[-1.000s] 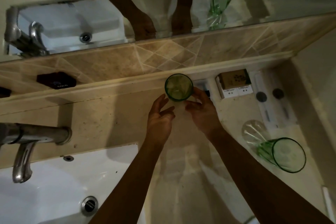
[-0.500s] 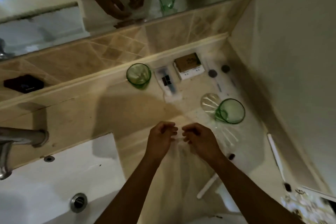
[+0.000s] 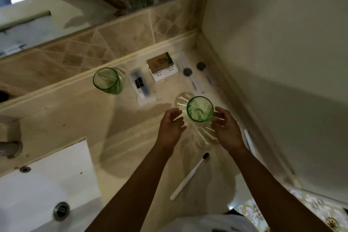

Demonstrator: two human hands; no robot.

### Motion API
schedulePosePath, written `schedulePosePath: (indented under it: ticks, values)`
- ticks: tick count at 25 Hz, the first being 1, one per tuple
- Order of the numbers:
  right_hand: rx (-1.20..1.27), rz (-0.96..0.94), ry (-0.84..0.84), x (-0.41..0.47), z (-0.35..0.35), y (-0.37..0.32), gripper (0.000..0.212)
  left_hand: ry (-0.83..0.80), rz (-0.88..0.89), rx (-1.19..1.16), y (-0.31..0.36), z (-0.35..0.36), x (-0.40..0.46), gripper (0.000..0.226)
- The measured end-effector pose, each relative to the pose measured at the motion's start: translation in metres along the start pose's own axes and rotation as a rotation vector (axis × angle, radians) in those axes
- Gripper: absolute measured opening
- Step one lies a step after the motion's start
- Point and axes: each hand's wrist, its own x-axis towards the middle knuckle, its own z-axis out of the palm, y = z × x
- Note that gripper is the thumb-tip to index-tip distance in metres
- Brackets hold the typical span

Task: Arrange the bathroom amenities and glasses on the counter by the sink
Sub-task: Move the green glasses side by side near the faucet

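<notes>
Our two hands flank the nearer ribbed green drinking glass (image 3: pixel 200 109), which stands upright on the beige stone counter (image 3: pixel 75 117) near the corner wall. Our left hand (image 3: pixel 171 128) is open with fingers loosely curled, just beside the glass and holding nothing; our right hand (image 3: pixel 227 128) is open too, its fingertips (image 3: pixel 216 116) at the glass wall (whether they actually touch it we cannot tell).

The chief risk, as we judge it, is tipping: a tall smooth glass, nudged on one side before the other hand closes, could topple toward the wrapped amenities or roll. A one-sided pinch on slick glass could also slip. Closing both hands together, low on the body, looks safer.

Around it things are crowded. The second green ribbed glass (image 3: pixel 107 81) stands upright against the back ledge, well apart. Between the two lie a clear-wrapped kit with dark contents (image 3: pixel 141 85) and a small brown-and-white cardboard box (image 3: pixel 162 66). Two long white sachets with dark round caps (image 3: pixel 195 75) lie just behind the nearer glass, so a push backward would shove into them. A white toothbrush with a dark head (image 3: pixel 190 175) lies loose on the counter beneath our right forearm and could be swept by it (an easy thing to miss). The white sink basin (image 3: pixel 47 184) sits to the left.
</notes>
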Motion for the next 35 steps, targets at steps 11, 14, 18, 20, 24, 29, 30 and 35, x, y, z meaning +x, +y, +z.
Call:
schedulePosePath:
  ticks: [11,14,18,20,24,29,30,35]
  values:
    - [-0.066,-0.087,-0.280,0.017,-0.005,-0.016,0.057,0.096,0.026,-0.048,-0.008,0.031,-0.010,0.045]
    - [-0.053,-0.096,-0.312,0.018,0.002,-0.020,0.060,0.100,0.042,-0.051,-0.006,0.024,-0.014,0.052]
    - [-0.046,-0.136,-0.344,0.007,0.031,-0.031,0.063,0.154,0.102,-0.086,0.000,-0.009,-0.022,0.049]
    - [-0.038,-0.159,-0.377,-0.004,0.055,-0.040,0.063,0.203,0.127,-0.091,0.001,-0.036,-0.026,0.043]
    - [-0.015,-0.187,-0.442,-0.033,0.124,-0.059,0.063,0.328,0.200,-0.070,-0.002,-0.109,-0.037,0.034]
    - [-0.019,-0.181,-0.496,-0.068,0.213,-0.078,0.061,0.461,0.243,-0.145,-0.001,-0.194,-0.050,0.020]
    - [-0.021,-0.183,-0.490,-0.073,0.230,-0.081,0.060,0.472,0.251,-0.160,0.000,-0.210,-0.050,0.019]
    - [-0.056,-0.174,-0.445,-0.080,0.291,-0.099,0.052,0.479,0.252,-0.245,0.014,-0.262,-0.036,0.022]
